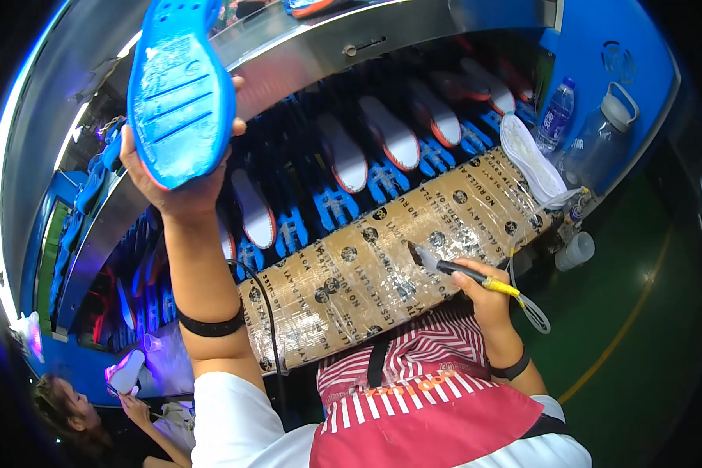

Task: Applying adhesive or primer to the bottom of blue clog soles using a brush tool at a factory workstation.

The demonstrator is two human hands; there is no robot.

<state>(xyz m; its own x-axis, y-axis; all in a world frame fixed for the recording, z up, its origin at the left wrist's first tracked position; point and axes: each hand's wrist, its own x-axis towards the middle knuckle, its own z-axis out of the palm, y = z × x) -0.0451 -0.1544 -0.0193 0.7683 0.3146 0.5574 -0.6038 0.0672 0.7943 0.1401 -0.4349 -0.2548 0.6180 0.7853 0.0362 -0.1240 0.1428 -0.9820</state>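
Note:
My left hand (181, 191) is raised at the upper left, its fingers wrapped round the heel end of a blue shoe sole (181, 93). The sole's grooved face shows, with a shiny, wet-looking film on it; its top end runs out of view. Low on the right, my right hand (485, 300) grips a brush (454, 268) with a black handle and a yellow rear end, from which a thin clear tube loops. The dark bristles are over or against a padded ledge (351, 288) wrapped in brown printed tape and clear film; whether they touch, I cannot tell.
Beyond the ledge, white-and-red shoe parts (398, 144) stand in rows among blue holders (337, 209). A white sole (532, 160), a water bottle (555, 117) and a large clear jug (600, 136) are at the right end. A co-worker (74, 405) holds a shoe part (125, 373) lower left.

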